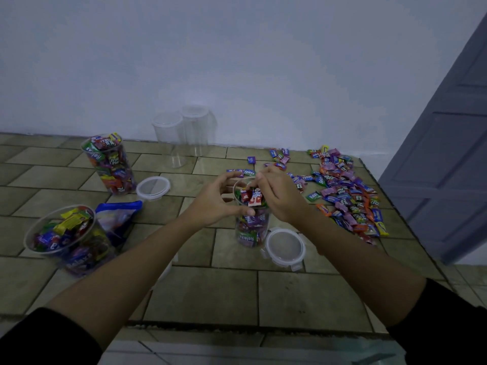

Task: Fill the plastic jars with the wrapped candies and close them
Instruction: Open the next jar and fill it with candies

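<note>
A clear plastic jar [251,230], full of wrapped candies up to its mouth, stands at the middle of the tiled counter. My left hand [214,200] curls round its rim from the left. My right hand [280,196] is at the jar's mouth, fingers bent over red candies [254,197] on top. A round clear lid [286,246] lies just right of the jar. A large spread of loose candies [347,191] covers the counter's right side. Two more filled, lidless jars stand at the back left [110,164] and front left [66,238].
Two empty clear jars [181,135] stand at the back by the white wall. Another lid [153,187] lies left of centre, next to a blue candy bag [118,217]. A grey door [442,164] is beyond the counter's right edge.
</note>
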